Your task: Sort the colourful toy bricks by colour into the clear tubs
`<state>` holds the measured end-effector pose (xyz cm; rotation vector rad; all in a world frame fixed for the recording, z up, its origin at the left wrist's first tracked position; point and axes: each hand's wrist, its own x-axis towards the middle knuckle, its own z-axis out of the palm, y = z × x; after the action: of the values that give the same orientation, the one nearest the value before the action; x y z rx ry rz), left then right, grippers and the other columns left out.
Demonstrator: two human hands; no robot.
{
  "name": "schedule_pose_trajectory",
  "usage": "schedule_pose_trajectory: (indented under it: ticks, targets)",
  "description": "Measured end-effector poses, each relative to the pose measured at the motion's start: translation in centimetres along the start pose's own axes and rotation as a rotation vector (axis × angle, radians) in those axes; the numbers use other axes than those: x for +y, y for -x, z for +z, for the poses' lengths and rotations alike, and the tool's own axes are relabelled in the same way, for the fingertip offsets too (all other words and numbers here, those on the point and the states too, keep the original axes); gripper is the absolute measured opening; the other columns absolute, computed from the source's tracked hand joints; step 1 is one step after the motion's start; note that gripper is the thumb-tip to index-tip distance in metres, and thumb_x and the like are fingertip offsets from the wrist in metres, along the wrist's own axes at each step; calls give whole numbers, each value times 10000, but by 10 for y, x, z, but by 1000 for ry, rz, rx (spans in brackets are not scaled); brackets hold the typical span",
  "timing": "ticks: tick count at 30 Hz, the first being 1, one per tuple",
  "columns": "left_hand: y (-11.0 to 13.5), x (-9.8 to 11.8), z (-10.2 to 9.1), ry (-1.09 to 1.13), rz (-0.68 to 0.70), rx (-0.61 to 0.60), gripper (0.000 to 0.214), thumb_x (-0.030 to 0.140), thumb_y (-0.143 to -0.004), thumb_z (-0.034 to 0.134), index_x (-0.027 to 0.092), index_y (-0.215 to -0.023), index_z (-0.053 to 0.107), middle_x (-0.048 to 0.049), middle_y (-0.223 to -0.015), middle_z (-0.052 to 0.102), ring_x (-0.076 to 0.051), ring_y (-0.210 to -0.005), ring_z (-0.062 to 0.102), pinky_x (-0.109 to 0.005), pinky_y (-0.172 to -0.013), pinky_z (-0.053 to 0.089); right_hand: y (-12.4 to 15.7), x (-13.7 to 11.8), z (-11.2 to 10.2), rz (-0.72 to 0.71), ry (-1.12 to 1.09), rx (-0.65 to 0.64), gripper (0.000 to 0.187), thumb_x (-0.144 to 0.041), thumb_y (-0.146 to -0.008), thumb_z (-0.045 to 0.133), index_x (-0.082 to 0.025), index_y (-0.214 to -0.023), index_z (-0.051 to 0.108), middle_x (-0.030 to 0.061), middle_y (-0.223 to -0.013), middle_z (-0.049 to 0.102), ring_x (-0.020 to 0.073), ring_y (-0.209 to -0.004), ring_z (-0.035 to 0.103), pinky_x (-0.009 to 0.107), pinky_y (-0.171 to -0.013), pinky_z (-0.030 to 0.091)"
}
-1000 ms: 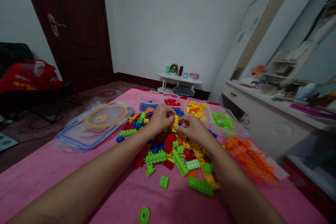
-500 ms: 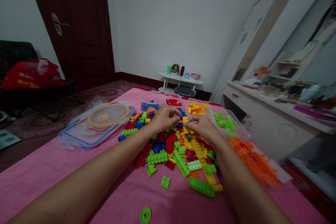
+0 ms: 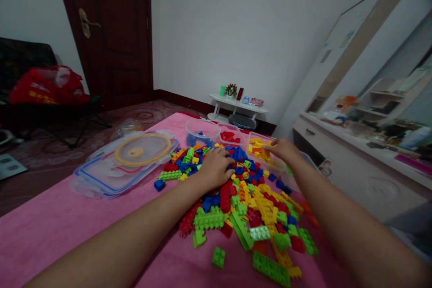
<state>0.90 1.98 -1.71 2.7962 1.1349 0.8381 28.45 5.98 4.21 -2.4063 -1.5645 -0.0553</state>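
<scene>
My left hand (image 3: 216, 168) lies palm down on a heap of mixed toy building bricks (image 3: 248, 198), fingers apart and thumb out to the right. Nothing shows in its grasp, though the bricks under the palm are hidden. My right hand (image 3: 285, 149) reaches over the near right side of a clear container of yellow bricks (image 3: 257, 144). Its fingertips are closed at a yellow brick (image 3: 266, 155), partly covered by the fingers. Around my left hand are blue, red, green and yellow bricks.
Behind the heap stand a round clear tub (image 3: 202, 131) with blue bricks and a clear box (image 3: 231, 136) with red ones. Stacked lids (image 3: 135, 159) lie at the left on the pink cloth (image 3: 77, 229). Orange pieces (image 3: 310, 216) are partly hidden by my right forearm.
My hands have moved apart. The right one went from the heap to the yellow bricks' container; the left one opened and lowered onto the heap. The view has shifted slightly.
</scene>
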Motion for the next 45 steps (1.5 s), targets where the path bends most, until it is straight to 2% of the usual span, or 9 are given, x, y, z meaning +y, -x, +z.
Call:
schedule_pose_trajectory:
  ticks: [4, 9, 14, 19, 26, 31, 36, 40, 45]
  targets:
    - [1, 2, 0, 10, -21, 22, 286, 395, -801, 590, 230, -1011, 691, -78, -1056, 616, -256, -1065, 508, -401, -930, 394, -23, -7, 24, -128, 233, -36, 406, -290, -766, 590, -198, -1158, 644, 118, -1187, 636, 243, -1055, 598, 301, -795, 449]
    - [2, 0, 3, 23, -48, 33, 277, 404, -780, 615, 219, -971, 691, -78, -1019, 616, -254, -1036, 510, -403, -905, 401, -35, -14, 53, -237, 314, -126, 503, -92, -716, 565, -233, -1195, 632, 96, -1191, 643, 227, -1078, 593, 278, -836, 441]
    - [1, -1, 3, 16, -56, 42, 281, 412, -779, 614, 219, -970, 690, -79, -989, 606, -253, -1029, 509, -405, -893, 404, -40, -16, 56, -190, 421, -110, 385, -152, -743, 569, -140, -1114, 670, 206, -1161, 628, 333, -1099, 563, 393, -829, 445]
    - [1, 0, 3, 14, -60, 47, 262, 405, -777, 615, 219, -944, 690, -70, -983, 608, -249, -1022, 511, -403, -886, 408, -33, -14, 44, -166, 406, -115, 458, -297, -725, 658, -178, -1167, 640, 172, -1191, 618, 313, -1088, 570, 369, -811, 442]
    - [3, -1, 4, 2, -51, 56, 267, 415, -786, 600, 225, -951, 688, -66, -988, 616, -243, -1027, 517, -394, -891, 408, -6, -6, 29, -180, 272, -42, 340, -412, -694, 691, -178, -939, 721, 123, -995, 694, 262, -930, 632, 310, -708, 439]
    - [4, -1, 4, -24, -31, 43, 281, 421, -793, 591, 224, -971, 682, -61, -1019, 616, -238, -1029, 520, -379, -884, 417, 37, -18, 27, -122, -307, 311, 312, -303, -760, 590, -94, -953, 715, 165, -938, 707, 281, -877, 643, 365, -740, 462]
    - [3, -3, 8, -4, -21, 41, 272, 412, -792, 595, 229, -973, 681, -51, -1034, 614, -229, -1040, 516, -369, -926, 397, 96, -26, 14, -225, -504, 320, 328, -356, -790, 536, -151, -987, 700, 77, -913, 723, 194, -772, 660, 298, -681, 499]
    - [2, -3, 10, -7, -20, 42, 269, 415, -788, 596, 224, -959, 679, -53, -1037, 613, -227, -1041, 514, -361, -920, 396, 133, 7, -23, -419, -470, 385, 246, -349, -750, 592, -182, -874, 723, 69, -936, 719, 214, -878, 648, 330, -794, 481]
    - [2, -3, 10, -11, -29, 41, 268, 411, -789, 590, 223, -955, 686, -57, -1032, 617, -233, -1049, 509, -366, -927, 389, 148, 88, -63, -268, -96, 480, 248, -412, -773, 581, -243, -890, 720, 54, -932, 713, 235, -762, 640, 354, -639, 460]
